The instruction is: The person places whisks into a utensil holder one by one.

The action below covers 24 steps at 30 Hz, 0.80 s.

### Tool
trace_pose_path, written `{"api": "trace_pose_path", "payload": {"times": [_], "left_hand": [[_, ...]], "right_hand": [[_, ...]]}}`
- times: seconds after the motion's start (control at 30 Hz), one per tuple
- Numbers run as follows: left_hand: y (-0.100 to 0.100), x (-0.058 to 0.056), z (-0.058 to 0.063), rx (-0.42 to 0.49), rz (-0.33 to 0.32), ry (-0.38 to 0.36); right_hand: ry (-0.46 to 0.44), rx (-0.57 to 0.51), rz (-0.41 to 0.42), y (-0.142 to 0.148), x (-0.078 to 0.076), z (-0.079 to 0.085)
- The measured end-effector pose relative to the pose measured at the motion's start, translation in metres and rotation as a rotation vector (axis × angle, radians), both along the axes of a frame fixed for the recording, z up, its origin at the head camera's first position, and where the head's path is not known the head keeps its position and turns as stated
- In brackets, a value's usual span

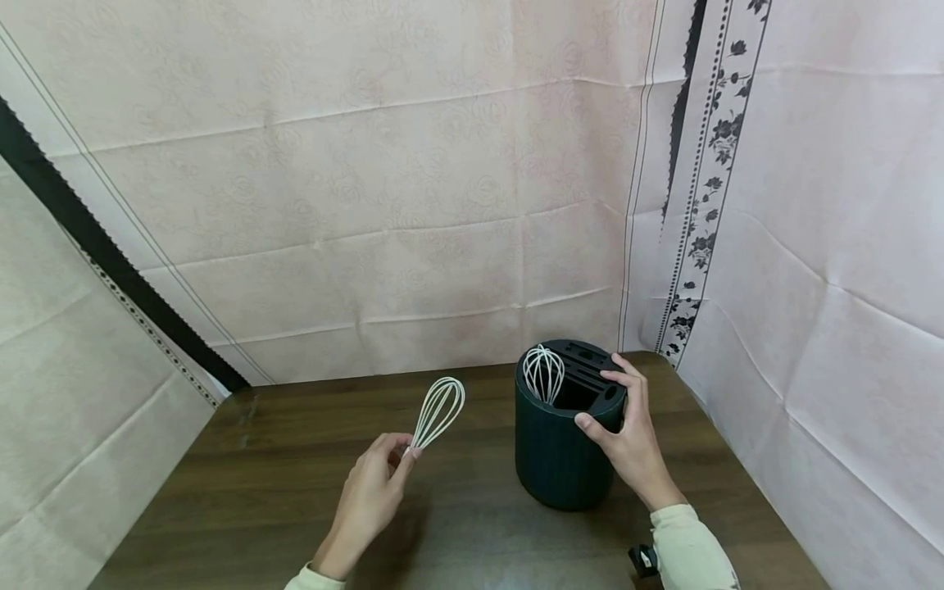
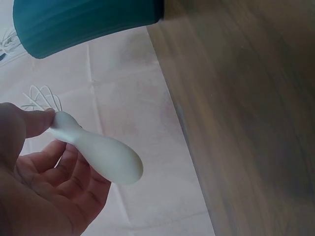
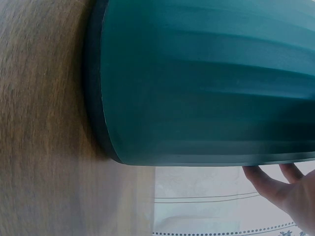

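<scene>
Between thumb and fingers, my left hand (image 1: 372,487) pinches a small white whisk (image 1: 438,412) by its neck, wire loops up and tilted right. The left wrist view shows the whisk's thick, rounded pale handle (image 2: 110,157) pointing away from the palm. To the right, a dark green, ribbed utensil holder (image 1: 562,459) stands upright on the table. My right hand (image 1: 634,442) grips its top on the right side, thumb at the near rim and fingers over the slotted part. Another white whisk (image 1: 543,373) stands in the holder's open compartment, its lower part hidden.
The brown wooden table (image 1: 295,492) ends at a pale cloth backdrop (image 1: 383,205), with more cloth along the left and right sides. A small black object (image 1: 644,561) shows beside the right sleeve (image 1: 689,545).
</scene>
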State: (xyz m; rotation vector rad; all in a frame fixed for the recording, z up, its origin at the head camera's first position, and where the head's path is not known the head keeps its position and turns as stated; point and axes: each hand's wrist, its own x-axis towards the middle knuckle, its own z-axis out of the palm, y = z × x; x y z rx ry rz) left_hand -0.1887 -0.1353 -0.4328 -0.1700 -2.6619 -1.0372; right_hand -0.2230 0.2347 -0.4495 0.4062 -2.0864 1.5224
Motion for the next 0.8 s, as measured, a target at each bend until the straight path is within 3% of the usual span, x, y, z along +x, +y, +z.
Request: {"api": "trace_pose_path", "payload": {"times": [0.8], "left_hand": [[0.021,0.006,0.005,0.064,-0.071,0.039]], "right_hand": [[-0.026,-0.006,-0.003,0.0,0.001,0.0]]}}
